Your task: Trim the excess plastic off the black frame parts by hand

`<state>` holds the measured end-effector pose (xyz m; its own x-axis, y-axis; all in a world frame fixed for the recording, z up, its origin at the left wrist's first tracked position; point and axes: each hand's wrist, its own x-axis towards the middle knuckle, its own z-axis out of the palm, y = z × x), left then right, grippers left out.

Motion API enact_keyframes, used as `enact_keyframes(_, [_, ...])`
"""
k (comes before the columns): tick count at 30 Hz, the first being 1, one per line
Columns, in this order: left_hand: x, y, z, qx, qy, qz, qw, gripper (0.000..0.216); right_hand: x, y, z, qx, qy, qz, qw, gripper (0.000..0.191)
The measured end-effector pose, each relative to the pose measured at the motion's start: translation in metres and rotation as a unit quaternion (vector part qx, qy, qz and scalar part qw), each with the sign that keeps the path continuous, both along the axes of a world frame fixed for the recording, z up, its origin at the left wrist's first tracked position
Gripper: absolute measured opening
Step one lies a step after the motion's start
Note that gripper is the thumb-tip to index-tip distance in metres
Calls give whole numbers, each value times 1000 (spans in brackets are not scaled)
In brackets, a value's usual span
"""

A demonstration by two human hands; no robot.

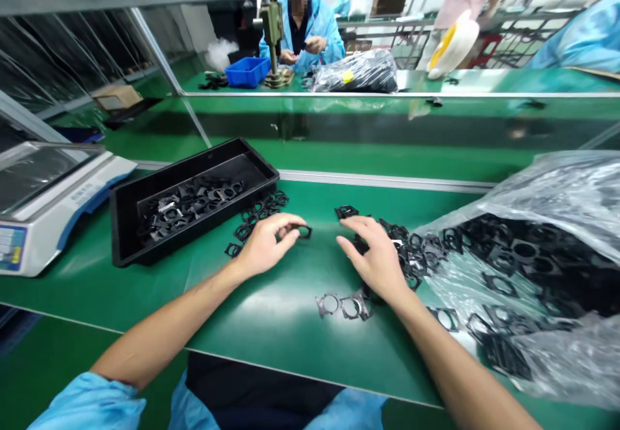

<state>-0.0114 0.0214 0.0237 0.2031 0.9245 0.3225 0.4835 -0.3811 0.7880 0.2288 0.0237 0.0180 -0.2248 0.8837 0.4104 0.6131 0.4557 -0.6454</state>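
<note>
My left hand (264, 246) pinches a black plastic frame (303, 231) at its fingertips, just above the green mat (285, 346). My right hand (375, 252) sits with fingers spread at the edge of a heap of black frames (416, 252), and its palm hides some of them. A few more frames (343, 305) lie flat below the gap between my hands. Left of my left hand, a loose row of frames (254, 220) runs along a black plastic tray (194, 166), which holds a pile of the same parts.
A clear plastic bag (557, 191) full of black frames lies open at the right. A digital weighing scale (43, 204) stands at the left. Beyond a metal rail, a co-worker (307, 36) sits at a far bench with a blue crate (247, 71) and a bench press (272, 42).
</note>
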Motion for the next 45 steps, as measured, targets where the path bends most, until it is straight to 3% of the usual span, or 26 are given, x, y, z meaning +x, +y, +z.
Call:
enact_keyframes(2, [-21, 11, 8, 20, 23, 51, 998, 24, 9, 12, -6, 46, -111, -27, 992, 36])
enact_keyframes(5, [-65, 31, 20, 74, 87, 142, 983, 27, 17, 23, -12, 47, -203, 5, 978, 36])
enact_keyframes(8, [-111, 49, 29, 97, 193, 243, 945, 27, 16, 24, -12, 49, -219, 22, 974, 29])
enact_keyframes(12, [-138, 49, 34, 100, 303, 257, 912, 26, 13, 23, -10, 60, -202, 2, 978, 22])
enact_keyframes(17, [-100, 12, 23, 218, 335, 120, 909, 23, 8, 16, -12, 75, -118, 1, 990, 19])
enact_keyframes(22, [-67, -7, 0, 183, 365, -53, 912, 20, -4, 3, -15, 37, -90, 53, 994, 28])
enact_keyframes(26, [-69, 0, -10, 107, 352, -51, 929, 17, -11, -4, -16, 28, -82, 76, 993, 35])
enact_keyframes(30, [-66, 9, -10, 84, 331, -50, 939, 11, -14, -7, -15, 48, -57, 97, 992, 32])
enact_keyframes(38, [-14, 22, -15, 96, 219, -102, 966, 13, -20, -12, -14, -18, 12, 120, 993, 30])
enact_keyframes(40, [0, 23, -13, 60, 156, -109, 980, 17, -20, -13, -13, -32, 45, 108, 993, 31])
enact_keyframes(42, [10, 21, -13, -28, 61, -128, 990, 24, -20, -15, -12, -38, 81, 96, 991, 30])
enact_keyframes(45, [19, 15, -18, -190, -94, -154, 965, 31, -19, -20, -7, -46, 121, 88, 988, 27])
